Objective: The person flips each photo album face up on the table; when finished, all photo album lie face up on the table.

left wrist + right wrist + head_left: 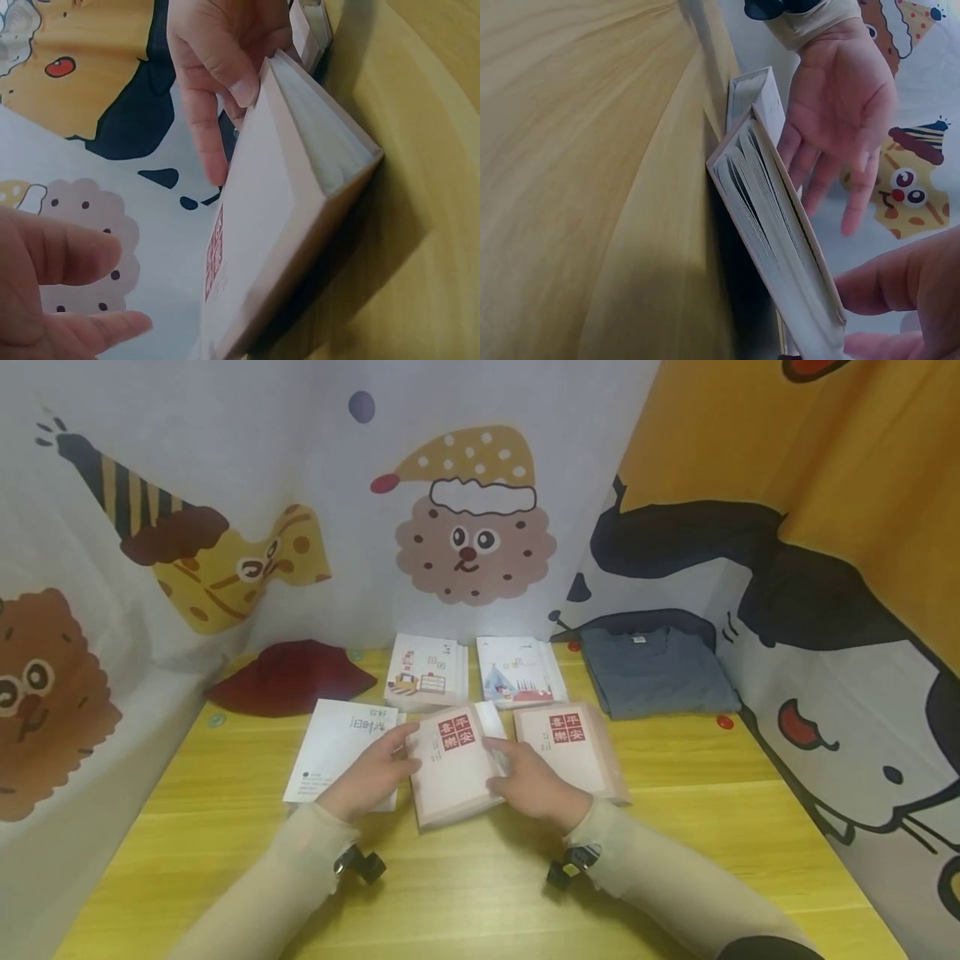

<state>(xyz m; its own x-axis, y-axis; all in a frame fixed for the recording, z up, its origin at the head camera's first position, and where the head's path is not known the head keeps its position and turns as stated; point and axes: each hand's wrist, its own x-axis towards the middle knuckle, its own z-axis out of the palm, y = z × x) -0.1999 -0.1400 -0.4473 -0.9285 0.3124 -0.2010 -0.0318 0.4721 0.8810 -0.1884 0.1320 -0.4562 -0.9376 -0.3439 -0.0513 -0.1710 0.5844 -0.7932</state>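
A pale pink book with a red square of characters on its cover lies tilted between my hands, its page block facing the wrist cameras. My right hand holds it at its right edge, with the thumb against the cover's border. On the other side my left hand is close to the left edge, its fingers spread and loosely straight. In the left wrist view those fingers look apart from the cover. A shadow falls on the table under the book. Something white shows behind its top edge.
A matching pink book lies to the right, a white book to the left. Two illustrated book stacks stand at the back. A dark red cloth and a folded grey T-shirt flank them. Printed curtains enclose the yellow table.
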